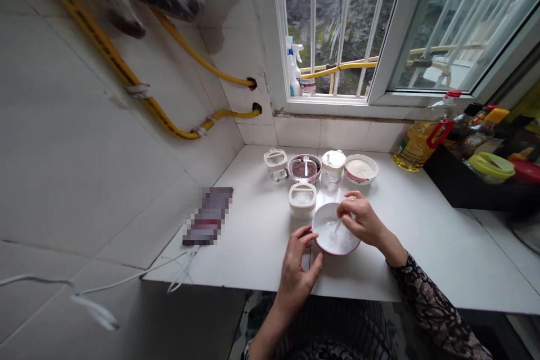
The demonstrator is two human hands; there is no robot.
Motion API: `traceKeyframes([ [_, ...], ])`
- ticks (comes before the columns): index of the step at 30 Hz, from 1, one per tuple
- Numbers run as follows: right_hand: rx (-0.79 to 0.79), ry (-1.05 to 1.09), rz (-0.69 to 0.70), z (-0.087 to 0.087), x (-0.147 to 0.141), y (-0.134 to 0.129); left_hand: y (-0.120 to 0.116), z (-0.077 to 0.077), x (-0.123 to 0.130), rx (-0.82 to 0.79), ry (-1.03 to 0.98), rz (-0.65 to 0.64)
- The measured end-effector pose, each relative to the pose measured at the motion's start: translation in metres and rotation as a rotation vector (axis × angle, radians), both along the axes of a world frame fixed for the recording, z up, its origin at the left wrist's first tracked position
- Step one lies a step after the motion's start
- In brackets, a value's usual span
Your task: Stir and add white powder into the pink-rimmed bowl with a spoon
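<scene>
My left grip (pixel 297 270) clasps the white bowl (pixel 333 239) on the worktop (pixel 253 236), and my right grip (pixel 363 219) pinches a little white spoon (pixel 338 227) inside it.

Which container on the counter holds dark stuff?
The round jar, back row, second from left; contents of the others look white or pale.

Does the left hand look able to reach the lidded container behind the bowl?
Probably yes, once it lets go: the left hand holds the white bowl, and the lidded container stands just past it, nothing between.
</scene>
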State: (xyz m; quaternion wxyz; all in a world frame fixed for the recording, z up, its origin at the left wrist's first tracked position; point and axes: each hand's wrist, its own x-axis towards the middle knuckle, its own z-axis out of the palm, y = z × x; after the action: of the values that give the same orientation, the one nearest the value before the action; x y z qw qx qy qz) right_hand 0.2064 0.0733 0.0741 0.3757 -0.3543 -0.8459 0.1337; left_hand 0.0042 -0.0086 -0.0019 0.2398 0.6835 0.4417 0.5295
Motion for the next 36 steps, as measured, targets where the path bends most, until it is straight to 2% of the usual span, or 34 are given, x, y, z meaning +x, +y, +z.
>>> traceKeyframes([
  [3, -0.11, -0.004, 0.044, -0.002, -0.008, -0.002, -0.001, 0.0, -0.001, -0.001, 0.002, 0.0],
  [8, -0.304, 0.22, -0.138, 0.004, -0.002, -0.001, -0.001, 0.002, 0.0, -0.011, -0.002, 0.007],
  [13, -0.528, 0.447, -0.213, 0.006, 0.003, 0.003, 0.0, 0.002, 0.0, -0.01, -0.01, 0.015],
  [25, -0.647, 0.602, -0.261, 0.006, 0.004, 0.009, 0.0, 0.002, 0.0, 0.008, 0.008, 0.015],
  [36, -0.698, 0.667, -0.232, 0.007, 0.004, 0.009, 0.0, 0.003, 0.001, -0.017, 0.003, 0.021],
])
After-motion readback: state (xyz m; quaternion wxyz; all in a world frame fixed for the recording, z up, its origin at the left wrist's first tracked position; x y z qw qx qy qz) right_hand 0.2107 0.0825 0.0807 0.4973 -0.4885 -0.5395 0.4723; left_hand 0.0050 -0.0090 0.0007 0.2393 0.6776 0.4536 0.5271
